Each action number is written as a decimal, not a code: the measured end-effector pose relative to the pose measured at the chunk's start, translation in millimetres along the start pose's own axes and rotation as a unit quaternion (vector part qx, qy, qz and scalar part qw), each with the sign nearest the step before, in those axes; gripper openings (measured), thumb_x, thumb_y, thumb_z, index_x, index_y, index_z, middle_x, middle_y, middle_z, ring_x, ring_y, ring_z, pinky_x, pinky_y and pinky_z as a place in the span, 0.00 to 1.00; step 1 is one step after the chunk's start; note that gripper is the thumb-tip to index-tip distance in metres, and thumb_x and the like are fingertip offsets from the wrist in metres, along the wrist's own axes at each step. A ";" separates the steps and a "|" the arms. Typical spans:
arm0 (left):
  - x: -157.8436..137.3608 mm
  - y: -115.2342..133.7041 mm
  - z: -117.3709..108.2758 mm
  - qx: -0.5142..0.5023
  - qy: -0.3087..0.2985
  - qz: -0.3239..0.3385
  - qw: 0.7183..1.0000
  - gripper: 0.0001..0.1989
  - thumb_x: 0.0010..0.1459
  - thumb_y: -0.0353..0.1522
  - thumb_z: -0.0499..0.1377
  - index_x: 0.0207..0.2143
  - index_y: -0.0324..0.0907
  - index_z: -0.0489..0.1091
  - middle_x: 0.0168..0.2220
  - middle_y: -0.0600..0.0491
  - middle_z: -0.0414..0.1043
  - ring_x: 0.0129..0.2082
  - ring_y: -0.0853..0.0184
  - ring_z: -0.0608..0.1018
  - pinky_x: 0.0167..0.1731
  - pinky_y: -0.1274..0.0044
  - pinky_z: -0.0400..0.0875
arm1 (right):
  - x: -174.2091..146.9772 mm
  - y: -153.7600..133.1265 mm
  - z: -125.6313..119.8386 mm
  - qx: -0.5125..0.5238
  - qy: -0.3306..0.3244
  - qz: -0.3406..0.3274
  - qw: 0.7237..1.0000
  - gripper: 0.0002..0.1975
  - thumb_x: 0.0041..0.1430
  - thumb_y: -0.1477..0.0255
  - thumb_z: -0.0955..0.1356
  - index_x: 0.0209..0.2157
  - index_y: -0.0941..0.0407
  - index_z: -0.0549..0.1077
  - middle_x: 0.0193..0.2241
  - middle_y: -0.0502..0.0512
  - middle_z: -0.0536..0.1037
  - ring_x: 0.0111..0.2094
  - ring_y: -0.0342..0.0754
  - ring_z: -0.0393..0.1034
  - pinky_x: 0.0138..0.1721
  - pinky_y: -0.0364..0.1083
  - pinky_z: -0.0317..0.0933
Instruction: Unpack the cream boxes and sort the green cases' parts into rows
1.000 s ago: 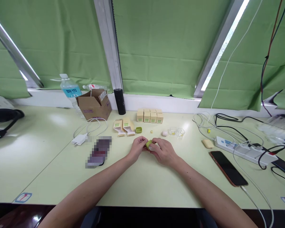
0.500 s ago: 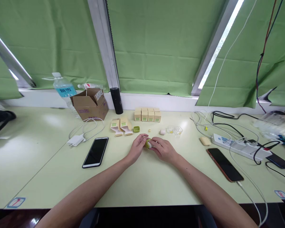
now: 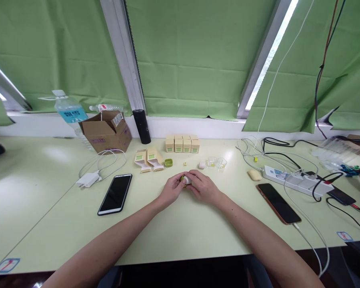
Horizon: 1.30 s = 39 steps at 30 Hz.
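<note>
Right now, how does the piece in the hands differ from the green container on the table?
The held piece sits between left hand and right hand; the green container rests untouched on the table. The held piece shows white and green; the green container, only green. Both are small.

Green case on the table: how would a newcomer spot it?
Find the carton, back left. Nearer and to its right lie two opened boxes; the green case sits just right of them, beyond the left hand. Unlike those pale boxes, it is small and green all over.
</note>
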<state>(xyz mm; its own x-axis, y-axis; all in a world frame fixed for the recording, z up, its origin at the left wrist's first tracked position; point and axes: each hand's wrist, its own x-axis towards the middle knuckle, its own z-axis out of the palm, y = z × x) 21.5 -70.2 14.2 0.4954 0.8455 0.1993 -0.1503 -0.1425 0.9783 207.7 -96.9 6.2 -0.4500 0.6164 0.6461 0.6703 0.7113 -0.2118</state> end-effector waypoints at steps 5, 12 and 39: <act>0.3 -2.7 0.1 0.039 0.011 -0.010 0.999 0.17 0.61 0.40 0.61 0.48 0.41 0.77 0.48 0.45 0.80 0.49 0.55 0.81 0.50 0.64 0.77 | 0.8 -0.7 -0.6 -0.002 -0.005 0.010 1.000 0.18 0.70 0.70 0.63 0.60 0.53 0.64 0.48 0.63 0.74 0.43 0.53 0.75 0.38 0.51 0.75; 2.9 -8.1 -0.2 0.080 0.016 -0.035 0.996 0.18 0.60 0.37 0.60 0.50 0.40 0.76 0.42 0.48 0.81 0.41 0.60 0.81 0.43 0.69 0.78 | 2.7 -0.3 -3.0 0.034 -0.010 0.028 0.999 0.14 0.69 0.68 0.65 0.54 0.52 0.67 0.45 0.60 0.76 0.39 0.51 0.75 0.34 0.49 0.73; 5.6 -7.4 2.1 0.129 0.008 0.004 0.992 0.18 0.63 0.32 0.54 0.52 0.42 0.75 0.42 0.51 0.80 0.41 0.63 0.80 0.46 0.70 0.78 | 4.3 3.4 -3.3 0.040 -0.071 0.085 0.993 0.17 0.66 0.78 0.60 0.55 0.54 0.64 0.51 0.64 0.69 0.44 0.54 0.72 0.38 0.55 0.74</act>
<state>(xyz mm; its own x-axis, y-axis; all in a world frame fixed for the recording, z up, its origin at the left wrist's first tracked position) 27.2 -65.4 8.2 0.4807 0.8517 0.2088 0.0713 -0.2753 0.9587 210.0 -93.0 10.7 -0.4175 0.7674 0.4866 0.6970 0.6140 -0.3703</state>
